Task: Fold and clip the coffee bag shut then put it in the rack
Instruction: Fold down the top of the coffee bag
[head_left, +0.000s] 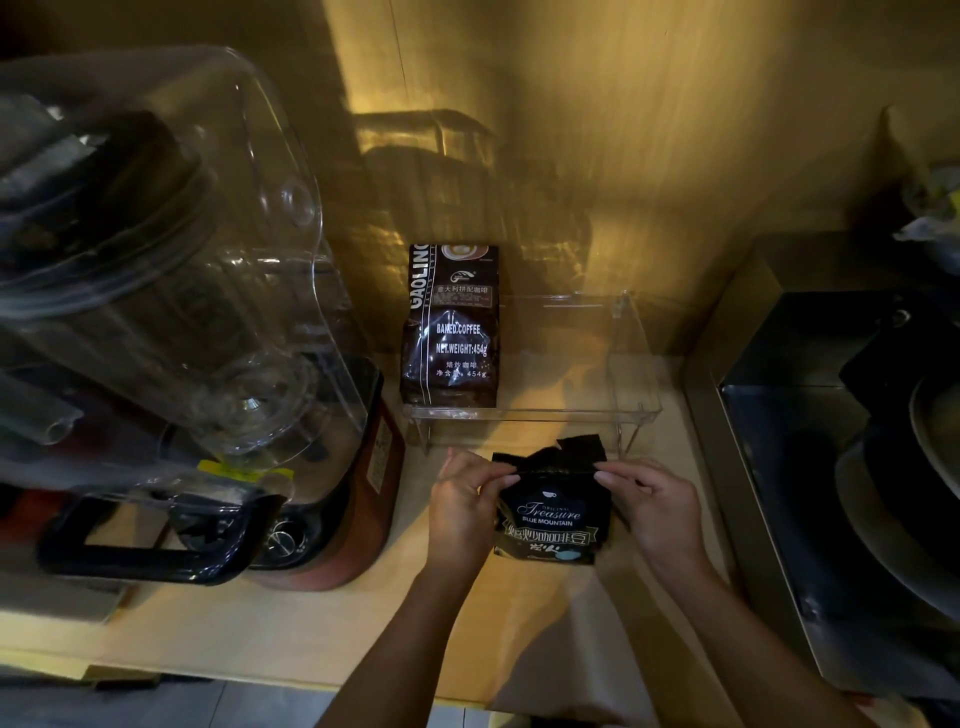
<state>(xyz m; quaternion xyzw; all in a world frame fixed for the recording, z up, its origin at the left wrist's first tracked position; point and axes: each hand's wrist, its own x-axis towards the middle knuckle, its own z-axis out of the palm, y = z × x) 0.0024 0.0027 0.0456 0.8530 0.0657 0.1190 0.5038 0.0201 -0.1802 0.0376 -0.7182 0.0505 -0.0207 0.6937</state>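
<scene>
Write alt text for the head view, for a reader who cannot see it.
Two hands, left hand and right hand, pinch the open top of a dark coffee bag standing on a wooden counter. Behind it a clear rack holds a second bag at its left end; a blender stands to the left.

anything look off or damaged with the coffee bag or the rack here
The Blue Mountain coffee bag, held between the left hand and right hand, has a ragged, unevenly torn top sticking up in jagged flaps. No clip is visible. The clear rack looks sound, with a Gaolin coffee bag upright at its left end.
</scene>
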